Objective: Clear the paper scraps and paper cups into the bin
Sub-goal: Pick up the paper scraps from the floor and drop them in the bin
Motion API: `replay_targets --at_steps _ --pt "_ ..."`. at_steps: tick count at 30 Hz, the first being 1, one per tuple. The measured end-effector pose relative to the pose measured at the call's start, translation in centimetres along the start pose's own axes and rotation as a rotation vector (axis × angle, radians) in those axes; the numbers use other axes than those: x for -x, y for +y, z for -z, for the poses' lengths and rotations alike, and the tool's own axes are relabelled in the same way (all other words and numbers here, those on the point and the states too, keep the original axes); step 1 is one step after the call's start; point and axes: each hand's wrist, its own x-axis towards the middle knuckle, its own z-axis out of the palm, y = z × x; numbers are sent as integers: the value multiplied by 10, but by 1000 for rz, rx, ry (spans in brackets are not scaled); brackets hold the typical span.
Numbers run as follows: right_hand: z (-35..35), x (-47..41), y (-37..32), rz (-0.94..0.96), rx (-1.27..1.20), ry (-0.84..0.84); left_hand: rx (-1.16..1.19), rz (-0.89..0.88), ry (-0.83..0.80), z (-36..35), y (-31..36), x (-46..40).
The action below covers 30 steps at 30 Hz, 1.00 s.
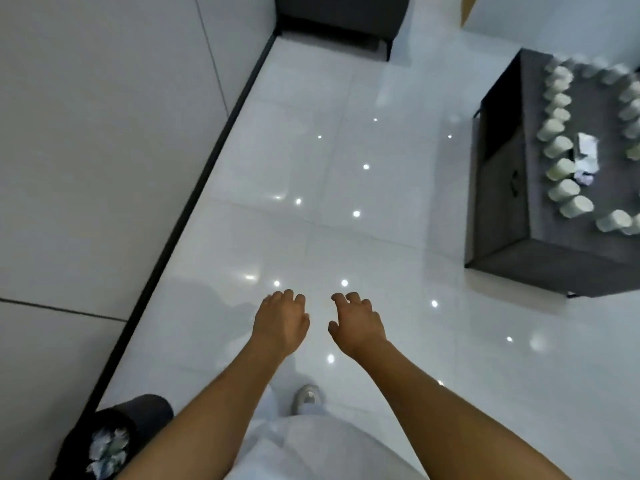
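Standing cups: white paper cups (558,146) ring the dark low table (502,216) at right of frame.
Scraps: crumpled paper scraps (586,157) lie inside the ring.
Bin: black bin (145,415), lower left corner, paper inside.
Left hand (281,322): lower centre, fingers loosely curled, holding nothing.
Right hand (357,322): beside it, apart, fingers loosely curled, holding nothing.
Floor: glossy white tiled floor (311,174).

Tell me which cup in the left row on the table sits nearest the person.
The cup at the near end of the left row, closest to the table's front corner. Every other cup in that row stands farther back, towards the far wall.
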Motion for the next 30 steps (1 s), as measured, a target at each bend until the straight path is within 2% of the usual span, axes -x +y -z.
replay_targets --at_steps 7,13,17,24,30 --pt "52 -22 108 -258 -191 76 -192 -293 -39 39 91 -93" --pt "105 -74 175 -416 -339 141 -254 -412 -101 78 148 -201" --pt "153 -113 219 -524 -411 180 -220 -513 -76 115 188 -275" --pt "225 -169 288 -598 -499 245 -235 -576 -92 170 256 -380" --pt "271 -216 386 -671 -563 246 -267 -625 -114 196 347 -472"
